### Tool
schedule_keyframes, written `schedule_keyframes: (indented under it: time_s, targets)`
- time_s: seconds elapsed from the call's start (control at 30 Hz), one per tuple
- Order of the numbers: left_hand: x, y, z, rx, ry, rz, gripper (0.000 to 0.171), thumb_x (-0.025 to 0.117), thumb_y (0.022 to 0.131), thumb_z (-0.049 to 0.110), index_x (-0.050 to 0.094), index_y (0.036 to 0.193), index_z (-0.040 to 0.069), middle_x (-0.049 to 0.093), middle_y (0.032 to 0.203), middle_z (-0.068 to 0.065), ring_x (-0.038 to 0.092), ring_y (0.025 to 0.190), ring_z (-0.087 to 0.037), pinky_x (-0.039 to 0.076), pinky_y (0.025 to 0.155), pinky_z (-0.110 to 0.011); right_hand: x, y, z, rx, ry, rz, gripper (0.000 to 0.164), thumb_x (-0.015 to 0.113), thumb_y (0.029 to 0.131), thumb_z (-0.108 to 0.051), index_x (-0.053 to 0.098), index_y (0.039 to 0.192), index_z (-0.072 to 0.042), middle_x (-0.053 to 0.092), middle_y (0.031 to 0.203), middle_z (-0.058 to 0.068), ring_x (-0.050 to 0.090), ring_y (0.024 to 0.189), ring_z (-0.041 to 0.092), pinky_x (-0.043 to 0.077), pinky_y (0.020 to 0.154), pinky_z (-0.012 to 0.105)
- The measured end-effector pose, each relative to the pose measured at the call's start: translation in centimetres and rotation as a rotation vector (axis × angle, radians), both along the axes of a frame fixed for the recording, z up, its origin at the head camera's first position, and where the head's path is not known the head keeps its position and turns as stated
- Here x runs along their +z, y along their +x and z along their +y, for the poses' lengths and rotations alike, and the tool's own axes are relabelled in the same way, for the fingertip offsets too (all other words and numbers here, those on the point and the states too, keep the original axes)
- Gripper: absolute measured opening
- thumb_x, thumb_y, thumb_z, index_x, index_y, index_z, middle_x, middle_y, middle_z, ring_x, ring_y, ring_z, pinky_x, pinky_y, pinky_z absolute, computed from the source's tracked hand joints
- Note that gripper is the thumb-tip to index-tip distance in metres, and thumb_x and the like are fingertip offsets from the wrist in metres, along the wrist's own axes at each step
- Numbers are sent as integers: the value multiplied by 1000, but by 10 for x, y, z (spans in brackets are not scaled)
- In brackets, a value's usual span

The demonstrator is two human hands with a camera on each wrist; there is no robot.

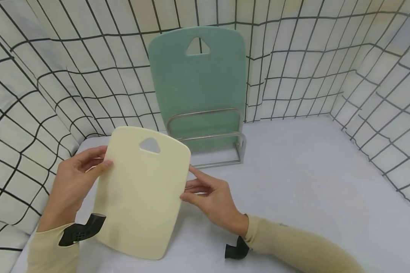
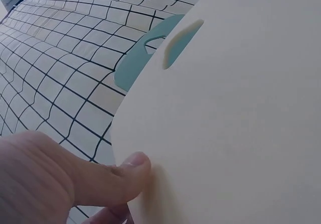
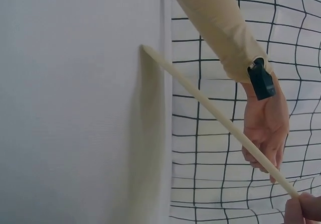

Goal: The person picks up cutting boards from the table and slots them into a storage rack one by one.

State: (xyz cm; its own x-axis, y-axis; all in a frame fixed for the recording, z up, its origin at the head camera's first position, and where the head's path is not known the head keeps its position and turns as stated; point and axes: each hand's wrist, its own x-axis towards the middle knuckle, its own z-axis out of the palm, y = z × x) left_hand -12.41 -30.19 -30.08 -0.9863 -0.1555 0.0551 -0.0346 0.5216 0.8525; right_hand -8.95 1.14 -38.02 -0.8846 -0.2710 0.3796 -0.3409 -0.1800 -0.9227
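Note:
A cream cutting board [image 1: 143, 197] with a cut-out near its top is held tilted between both hands, left of the rack. My left hand [image 1: 76, 178] pinches its left edge, the thumb on the front face, as the left wrist view shows the thumb [image 2: 133, 176] too. My right hand [image 1: 213, 197] holds the opposite edge between thumb and fingers. Seen edge-on in the right wrist view, the board [image 3: 220, 116] has its lower end at or just above the white surface. Behind it, a green cutting board [image 1: 201, 83] stands in a metal rack [image 1: 240, 148].
The white tabletop [image 1: 294, 182] spreads to the right of the rack. Grid-patterned cloth walls [image 1: 294, 57] enclose the back and both sides. A black wrist camera mount [image 1: 82, 229] sits on the left sleeve, and another mount [image 1: 237, 249] is under the right wrist.

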Motion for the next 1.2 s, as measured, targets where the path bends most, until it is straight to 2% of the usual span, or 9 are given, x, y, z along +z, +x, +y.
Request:
schedule_keyframes:
  time_s: [0.17, 0.3, 0.5, 0.73, 0.97, 1.2]
  targets:
    - [2, 3, -3, -45, -17, 13, 56, 75, 85, 28, 56, 136, 19, 60, 117, 25, 59, 100, 8, 47, 76, -4, 0, -1, 0, -38, -8, 69, 68, 76, 80, 0, 51, 142, -12, 71, 103, 27, 75, 88, 13, 61, 79, 36]
    - [3, 5, -4, -63, -27, 33, 57, 77, 83, 21, 56, 136, 17, 58, 118, 24, 59, 98, 8, 49, 75, -5, 2, -2, 0, -75, -29, 63, 62, 76, 80, 0, 55, 138, -9, 71, 103, 28, 74, 88, 11, 62, 78, 36]
    - [3, 6, -5, -65, -65, 70, 52, 78, 82, 16, 58, 130, 16, 57, 114, 26, 59, 95, 9, 51, 73, -6, 5, -4, 2, -51, -50, 36, 59, 74, 81, 1, 56, 136, -8, 70, 103, 30, 73, 88, 10, 62, 77, 37]
    - [2, 7, -8, -97, -61, 98, 47, 77, 82, 8, 58, 124, 18, 56, 110, 24, 58, 92, 10, 51, 71, -5, 6, -5, 2, -39, -17, 78, 65, 77, 78, -1, 54, 138, -10, 71, 103, 28, 73, 88, 11, 62, 76, 37]
    - [5, 9, -5, -85, -82, 89, 48, 77, 82, 11, 57, 125, 17, 56, 110, 21, 58, 93, 8, 51, 72, -6, 5, -6, 2, -74, 6, 102, 65, 78, 77, 0, 54, 138, -8, 71, 99, 26, 74, 85, 16, 62, 73, 37]
    - [9, 12, -1, -50, -67, 105, 49, 79, 80, 12, 59, 125, 14, 60, 106, 20, 59, 91, 4, 49, 73, -7, 1, -8, 3, -100, -4, 113, 64, 78, 77, 1, 55, 137, -8, 70, 95, 26, 73, 83, 13, 62, 70, 38]
